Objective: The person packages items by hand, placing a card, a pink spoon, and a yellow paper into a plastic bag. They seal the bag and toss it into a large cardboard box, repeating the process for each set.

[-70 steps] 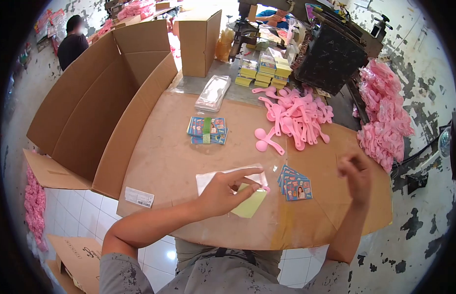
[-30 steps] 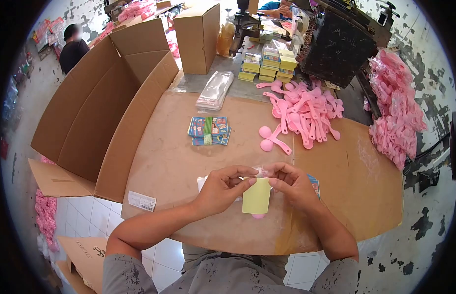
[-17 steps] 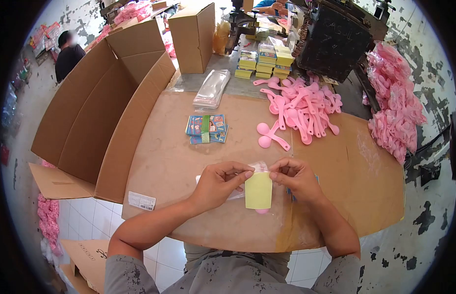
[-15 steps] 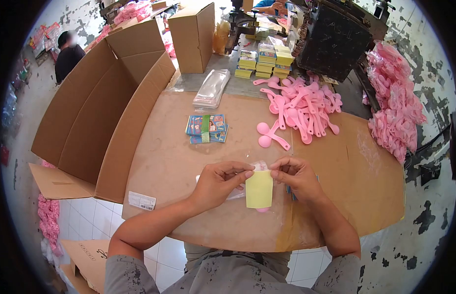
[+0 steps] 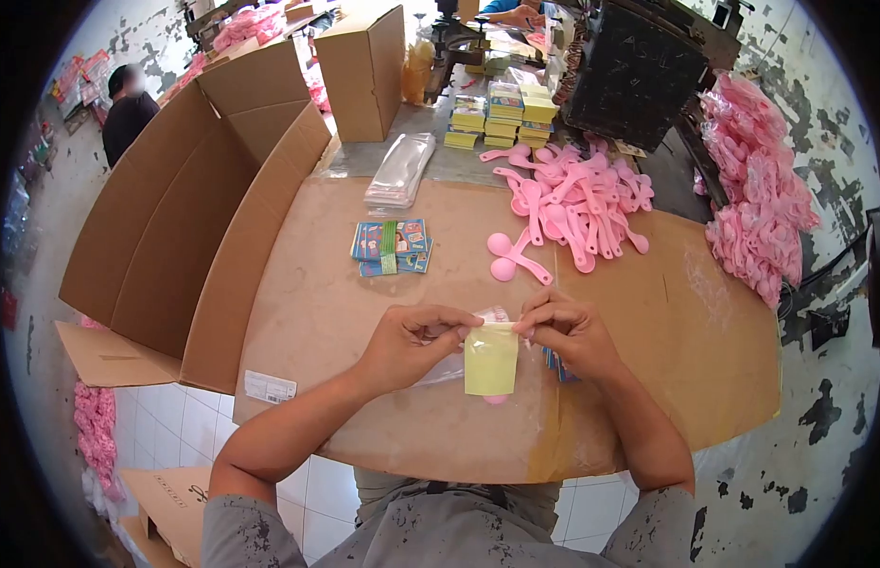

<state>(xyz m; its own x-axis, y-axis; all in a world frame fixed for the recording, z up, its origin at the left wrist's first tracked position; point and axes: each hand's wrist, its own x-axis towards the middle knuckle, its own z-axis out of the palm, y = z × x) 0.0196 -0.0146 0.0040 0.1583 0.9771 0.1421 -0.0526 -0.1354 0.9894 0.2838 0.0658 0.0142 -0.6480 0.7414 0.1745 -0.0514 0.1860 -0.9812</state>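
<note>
While the cardboard tabletop [image 5: 695, 379] runs right of the right hand [image 5: 574, 333] to its edge and the barcode label [image 5: 269, 386] at left is too small to read, left hand [image 5: 407, 346] and right hand pinch far corners of the yellow card [image 5: 491, 362], which hangs nearside of the grip, pink piece [image 5: 495, 399] poking past.

Head-high view, facing forward and down, tabletop [image 5: 312, 303] near

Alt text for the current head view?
Left hand and right hand pinch the top of a yellow card, something pink peeking out below. On the table beyond lie a banded card bundle, clear bags and piled pink spoons; an open box stands to the left.
</note>
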